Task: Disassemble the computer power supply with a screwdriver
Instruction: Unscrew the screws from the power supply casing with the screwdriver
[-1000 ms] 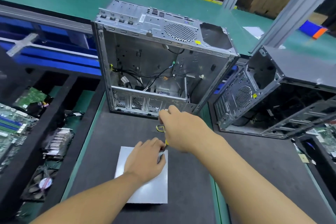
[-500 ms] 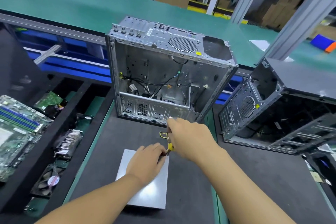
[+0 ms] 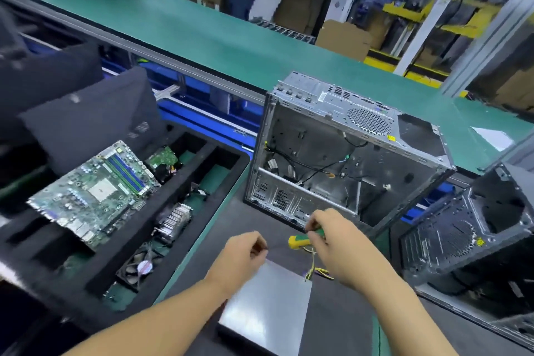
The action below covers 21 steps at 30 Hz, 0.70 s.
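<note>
Two cases (image 3: 341, 136), one power supply (image 3: 268, 306) (silver); right fingers (image 3: 313, 227) grasp screwdriver (image 3: 297, 241), left fingers (image 3: 257, 244) unclear.

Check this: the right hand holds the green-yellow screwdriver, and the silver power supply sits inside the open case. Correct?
No. In the head view the silver power supply lies on the dark mat in front of the open case, not inside it. The right hand does hold the screwdriver.
</note>
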Motion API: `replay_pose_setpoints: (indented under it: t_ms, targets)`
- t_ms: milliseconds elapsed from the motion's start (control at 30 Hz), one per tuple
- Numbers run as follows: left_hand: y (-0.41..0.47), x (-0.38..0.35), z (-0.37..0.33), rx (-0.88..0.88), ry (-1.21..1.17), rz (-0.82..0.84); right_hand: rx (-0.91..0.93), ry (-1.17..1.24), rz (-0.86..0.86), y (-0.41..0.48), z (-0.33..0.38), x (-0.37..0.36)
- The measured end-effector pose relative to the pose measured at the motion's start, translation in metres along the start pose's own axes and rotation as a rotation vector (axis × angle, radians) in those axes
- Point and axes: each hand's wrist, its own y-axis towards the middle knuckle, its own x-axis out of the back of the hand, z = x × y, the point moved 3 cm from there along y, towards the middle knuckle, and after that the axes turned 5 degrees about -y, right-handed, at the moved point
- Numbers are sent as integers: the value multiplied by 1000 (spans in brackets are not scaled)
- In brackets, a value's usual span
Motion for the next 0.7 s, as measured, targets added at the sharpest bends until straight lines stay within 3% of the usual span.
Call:
replay_pose_setpoints:
  t_ms: [100,233,333,400,533,700]
  targets:
    - [-9,55,26,112,-25,-209,74,180,-48,21,24,-18]
    - [-44,123,90,503,-139,-430,25,371,-78,52,48,-60]
    - [-88,163,142,807,-437,-601,-118,676,41,69,55,-104]
    - [-110,177,162,919,-520,-694,-227,813,159,72,54,-138]
    - [-111,173,163,1023,-663,-644,-304,831,197,73,40,-176]
    - [-90,159,155,1086,-643,-518,-386,929,222,77,28,-181]
